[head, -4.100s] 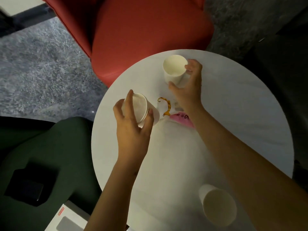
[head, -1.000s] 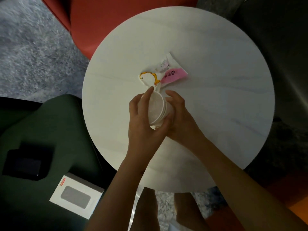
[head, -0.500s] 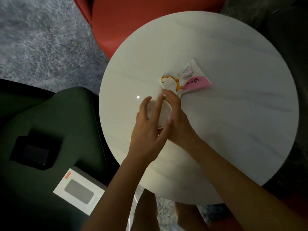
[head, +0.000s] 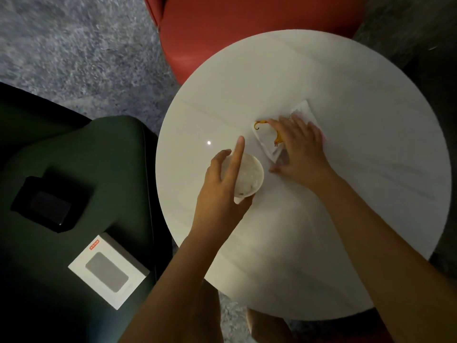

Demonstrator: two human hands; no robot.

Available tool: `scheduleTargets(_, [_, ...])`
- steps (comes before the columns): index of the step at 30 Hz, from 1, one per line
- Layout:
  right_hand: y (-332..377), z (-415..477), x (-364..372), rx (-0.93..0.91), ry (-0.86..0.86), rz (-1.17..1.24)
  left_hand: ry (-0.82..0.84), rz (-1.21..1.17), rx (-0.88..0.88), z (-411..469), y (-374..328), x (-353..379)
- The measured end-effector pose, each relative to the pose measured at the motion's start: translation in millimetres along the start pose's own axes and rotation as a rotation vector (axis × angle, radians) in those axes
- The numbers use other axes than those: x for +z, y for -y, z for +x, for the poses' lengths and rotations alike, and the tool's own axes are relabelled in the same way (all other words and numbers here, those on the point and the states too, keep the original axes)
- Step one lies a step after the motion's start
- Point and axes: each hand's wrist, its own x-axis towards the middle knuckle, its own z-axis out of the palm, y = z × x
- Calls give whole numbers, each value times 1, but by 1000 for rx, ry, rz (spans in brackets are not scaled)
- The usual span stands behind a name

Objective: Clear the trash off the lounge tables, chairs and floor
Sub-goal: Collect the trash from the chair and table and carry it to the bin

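A round white table fills the middle of the view. My left hand grips a stack of white paper cups above the table's left part, index finger pointing out straight. To its right a white wrapper with an orange print and a pink end lies flat on the table. My right hand lies on that wrapper with its fingers spread and covers most of it.
A red chair stands beyond the table. A dark green seat on the left carries a black case and a white box. Grey carpet covers the floor. My legs show under the near table edge.
My right hand has left the cups and moved right onto the wrapper. My left hand alone holds the stacked cups now. Earlier, three separate cups stood on the table.
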Motion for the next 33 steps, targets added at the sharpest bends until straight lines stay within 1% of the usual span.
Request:
scheduleTargets(3, [1, -3, 5, 22, -134, 17, -69, -100, -103, -1, 0, 3])
scheduleTargets(6, [5, -11, 11, 54, -170, 1, -122, -242, -205, -4, 0, 9])
scheduleTargets(8, [11, -16, 11, 62, -179, 66, -149, -284, -274, -7, -1, 13])
scheduleTargets(10, [20, -20, 6, 78, -214, 210, -170, -297, -318, -10, -2, 15])
scheduleTargets(14, [42, -36, -8, 119, -215, 707, -205, -326, -328, -17, -9, 15])
scheduleTargets(16, [49, -45, -11, 99, -184, 802, -235, -349, -331, -20, -12, 14])
scheduleTargets(19, [56, -55, -11, 45, -74, 870, -281, -360, -339, -25, -15, 9])
scheduleTargets(21, [61, -59, -16, -7, 9, 892, -307, -342, -347, -29, -14, 4])
scheduleTargets(23, [71, -61, -22, -159, 82, 890, -333, -340, -346, -33, -10, -4])
scheduleTargets(25, [87, -61, -24, -310, 111, 854, -357, -326, -353, -39, -6, -10])
scheduleTargets(27, [107, -61, -24, -379, 95, 812, -386, -322, -378, -49, -3, -17])
scheduleTargets(29, [127, -59, -20, -417, 88, 755, -439, -311, -421, -61, 2, -24])
scheduleTargets(33, [165, -58, -5, -373, 232, 658, -592, -306, -455, -91, 23, -45])
